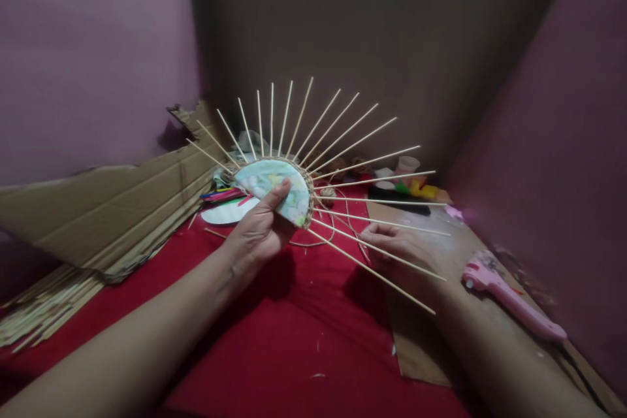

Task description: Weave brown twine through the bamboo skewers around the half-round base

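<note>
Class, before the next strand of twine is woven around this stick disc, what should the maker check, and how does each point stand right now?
1. Left hand holds the disc firmly, thumb on its face: ok.
2. Sticks fan out evenly, none visibly broken: ok.
3. Twine caught by the right hand: cannot tell; the hand lies behind the lower sticks.
4. Twine free of tangles: cannot tell.
5. Glue gun lies apart from both hands on the board: ok.
</note>
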Demonstrator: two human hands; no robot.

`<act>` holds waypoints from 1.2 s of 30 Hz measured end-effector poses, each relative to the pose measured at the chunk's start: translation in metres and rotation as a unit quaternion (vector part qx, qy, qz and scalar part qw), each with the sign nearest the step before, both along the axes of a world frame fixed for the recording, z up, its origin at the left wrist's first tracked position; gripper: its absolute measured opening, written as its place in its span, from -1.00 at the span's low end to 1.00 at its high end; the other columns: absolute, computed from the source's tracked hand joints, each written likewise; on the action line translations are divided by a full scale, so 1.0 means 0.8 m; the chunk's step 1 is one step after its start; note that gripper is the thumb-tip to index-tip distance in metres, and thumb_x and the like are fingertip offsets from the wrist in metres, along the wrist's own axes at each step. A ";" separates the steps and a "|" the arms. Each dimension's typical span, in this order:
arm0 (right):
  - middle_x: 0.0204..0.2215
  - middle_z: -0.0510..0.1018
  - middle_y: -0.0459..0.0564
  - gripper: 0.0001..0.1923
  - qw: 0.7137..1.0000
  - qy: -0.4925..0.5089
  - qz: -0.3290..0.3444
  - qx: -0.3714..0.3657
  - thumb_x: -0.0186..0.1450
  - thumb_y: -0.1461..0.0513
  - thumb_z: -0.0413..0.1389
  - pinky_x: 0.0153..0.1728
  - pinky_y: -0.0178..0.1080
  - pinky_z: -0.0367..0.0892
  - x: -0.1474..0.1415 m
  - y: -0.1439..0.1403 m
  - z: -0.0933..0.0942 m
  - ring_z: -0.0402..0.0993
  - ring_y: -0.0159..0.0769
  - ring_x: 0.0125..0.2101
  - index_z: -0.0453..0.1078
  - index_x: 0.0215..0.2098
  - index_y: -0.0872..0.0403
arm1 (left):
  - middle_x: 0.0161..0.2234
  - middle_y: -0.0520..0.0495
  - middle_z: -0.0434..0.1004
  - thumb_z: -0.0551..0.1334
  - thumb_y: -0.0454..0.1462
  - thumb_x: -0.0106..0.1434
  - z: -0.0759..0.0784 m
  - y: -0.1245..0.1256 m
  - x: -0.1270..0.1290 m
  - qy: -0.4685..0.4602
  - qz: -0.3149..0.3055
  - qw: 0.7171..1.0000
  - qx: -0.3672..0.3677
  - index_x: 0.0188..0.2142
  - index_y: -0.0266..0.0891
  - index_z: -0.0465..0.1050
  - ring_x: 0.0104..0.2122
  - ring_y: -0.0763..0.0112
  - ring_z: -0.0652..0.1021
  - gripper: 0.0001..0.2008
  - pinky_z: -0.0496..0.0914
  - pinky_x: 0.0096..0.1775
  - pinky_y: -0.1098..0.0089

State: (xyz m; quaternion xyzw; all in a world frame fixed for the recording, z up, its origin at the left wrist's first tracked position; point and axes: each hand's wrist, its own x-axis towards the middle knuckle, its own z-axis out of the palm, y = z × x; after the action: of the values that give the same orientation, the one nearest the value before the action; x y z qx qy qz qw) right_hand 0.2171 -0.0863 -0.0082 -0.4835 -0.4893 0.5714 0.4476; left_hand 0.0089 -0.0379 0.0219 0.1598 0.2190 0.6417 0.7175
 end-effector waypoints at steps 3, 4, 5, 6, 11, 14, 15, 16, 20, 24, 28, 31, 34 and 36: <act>-0.73 0.17 -0.25 -0.72 1.000 0.011 -0.015 -0.012 -0.01 0.14 0.28 -0.66 -0.35 -0.18 -0.009 -0.002 -0.001 -0.06 -0.57 -0.70 0.28 -0.57 0.09 | -0.43 -0.10 0.59 0.16 -0.41 0.24 0.001 -0.005 0.000 0.005 -0.029 1.000 0.004 -0.25 -0.30 0.42 -0.46 0.34 0.58 -0.90 0.51 -0.40 0.38; -0.74 0.17 -0.25 -0.72 1.000 0.005 -0.021 -0.019 -0.02 0.14 0.28 -0.67 -0.36 -0.18 -0.012 -0.003 -0.002 -0.05 -0.57 -0.71 0.27 -0.58 0.09 | -0.44 -0.13 0.58 0.15 -0.37 0.26 0.002 -0.007 0.000 0.013 -0.054 0.998 0.008 -0.27 -0.31 0.42 -0.48 0.31 0.58 -0.91 0.50 -0.45 0.38; -0.75 0.18 -0.25 -0.71 0.999 0.000 -0.023 -0.028 -0.02 0.14 0.29 -0.67 -0.36 -0.17 -0.015 -0.003 -0.003 -0.02 -0.57 -0.72 0.27 -0.59 0.09 | -0.45 -0.18 0.58 0.14 -0.32 0.27 0.003 -0.009 0.000 0.023 -0.082 0.996 0.011 -0.28 -0.33 0.42 -0.50 0.28 0.58 -0.89 0.48 -0.51 0.39; -0.76 0.19 -0.24 -0.72 0.999 -0.005 -0.022 -0.037 -0.02 0.14 0.29 -0.68 -0.36 -0.15 -0.018 -0.004 -0.004 0.00 -0.56 -0.72 0.28 -0.59 0.09 | -0.45 -0.22 0.57 0.12 -0.28 0.28 0.004 -0.012 0.001 0.035 -0.108 0.993 0.013 -0.29 -0.35 0.42 -0.52 0.26 0.57 -0.84 0.46 -0.55 0.39; -0.72 0.28 -0.19 -0.73 0.999 -0.016 -0.012 -0.031 -0.02 0.15 0.29 -0.66 -0.36 -0.03 -0.026 -0.008 -0.003 0.12 -0.52 -0.69 0.29 -0.62 0.09 | -0.50 -0.18 0.55 0.13 -0.28 0.27 0.002 -0.021 0.007 0.041 -0.128 0.991 0.004 -0.28 -0.37 0.44 -0.56 0.29 0.55 -0.83 0.48 -0.53 0.36; -0.70 0.33 -0.16 -0.73 0.999 -0.014 -0.012 -0.027 -0.05 0.14 0.30 -0.64 -0.34 0.02 -0.028 -0.012 0.001 0.16 -0.48 -0.67 0.31 -0.61 0.08 | -0.45 -0.13 0.57 0.18 -0.33 0.22 -0.001 -0.021 0.010 0.021 -0.114 0.993 0.001 -0.26 -0.33 0.44 -0.53 0.33 0.56 -0.88 0.50 -0.47 0.35; -0.68 0.34 -0.16 -0.73 0.999 -0.007 -0.017 -0.028 -0.05 0.14 0.31 -0.63 -0.33 0.04 -0.028 -0.013 0.002 0.18 -0.47 -0.66 0.31 -0.60 0.07 | -0.45 -0.12 0.57 0.19 -0.34 0.22 -0.001 -0.021 0.010 0.019 -0.112 0.994 -0.001 -0.25 -0.33 0.43 -0.53 0.33 0.56 -0.88 0.50 -0.46 0.35; -0.66 0.35 -0.15 -0.74 0.999 -0.001 -0.025 -0.032 -0.05 0.14 0.31 -0.62 -0.33 0.06 -0.027 -0.014 0.003 0.19 -0.46 -0.65 0.32 -0.58 0.06 | -0.44 -0.12 0.57 0.19 -0.34 0.22 -0.001 -0.020 0.009 0.018 -0.107 0.994 -0.003 -0.25 -0.32 0.43 -0.52 0.33 0.56 -0.88 0.49 -0.46 0.35; -0.67 0.30 -0.18 -0.72 0.999 0.007 -0.024 -0.032 -0.04 0.10 0.30 -0.62 -0.33 0.03 -0.015 -0.012 0.011 0.15 -0.48 -0.67 0.33 -0.57 0.06 | -0.44 -0.11 0.58 0.16 -0.36 0.24 0.004 -0.012 0.003 0.009 -0.064 0.998 0.003 -0.21 -0.31 0.43 -0.51 0.36 0.56 -0.87 0.49 -0.42 0.38; -0.72 0.24 -0.21 -0.72 1.000 0.004 0.002 0.001 -0.07 0.11 0.32 -0.64 -0.33 -0.10 0.006 0.000 0.016 0.06 -0.53 -0.68 0.36 -0.60 0.10 | -0.41 -0.08 0.59 0.18 -0.40 0.22 0.007 0.000 -0.007 0.001 -0.007 1.000 0.029 -0.19 -0.29 0.43 -0.46 0.39 0.57 -0.85 0.50 -0.35 0.39; -0.73 0.22 -0.20 -0.73 0.998 0.036 -0.014 0.055 -0.08 0.16 0.32 -0.62 -0.31 -0.13 0.017 0.007 0.020 0.03 -0.53 -0.68 0.32 -0.66 0.10 | -0.39 -0.08 0.59 0.22 -0.43 0.18 0.003 0.012 -0.013 0.007 0.006 0.999 0.049 -0.21 -0.30 0.43 -0.44 0.39 0.58 -0.84 0.52 -0.32 0.39; -0.74 0.22 -0.19 -0.75 0.998 0.033 -0.016 0.055 -0.07 0.17 0.30 -0.61 -0.31 -0.14 0.019 0.008 0.023 0.02 -0.51 -0.67 0.33 -0.67 0.10 | -0.40 -0.07 0.59 0.26 -0.45 0.13 -0.002 0.018 -0.015 0.008 0.020 0.998 0.052 -0.22 -0.29 0.44 -0.43 0.40 0.58 -0.80 0.52 -0.27 0.40; -0.74 0.20 -0.18 -0.73 0.997 0.026 0.004 0.078 -0.03 0.17 0.28 -0.60 -0.29 -0.16 0.021 0.007 0.022 0.00 -0.51 -0.67 0.30 -0.71 0.09 | -0.41 -0.05 0.59 0.27 -0.47 0.12 -0.003 0.023 -0.018 0.013 0.032 0.997 0.074 -0.21 -0.27 0.44 -0.43 0.42 0.58 -0.77 0.52 -0.26 0.41; -0.74 0.16 -0.19 -0.72 0.995 0.021 0.015 0.096 -0.01 0.18 0.27 -0.60 -0.28 -0.16 0.023 0.007 0.020 -0.03 -0.50 -0.66 0.30 -0.72 0.09 | -0.41 -0.05 0.59 0.26 -0.46 0.13 -0.002 0.024 -0.020 0.018 0.040 0.996 0.081 -0.18 -0.27 0.44 -0.44 0.43 0.58 -0.76 0.52 -0.27 0.43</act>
State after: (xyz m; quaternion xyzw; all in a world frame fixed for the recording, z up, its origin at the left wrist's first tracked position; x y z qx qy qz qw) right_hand 0.2354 -0.0803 0.0079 -0.4188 -0.5395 0.5388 0.4932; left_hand -0.0069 -0.0184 0.0202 0.2201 0.1851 0.6827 0.6717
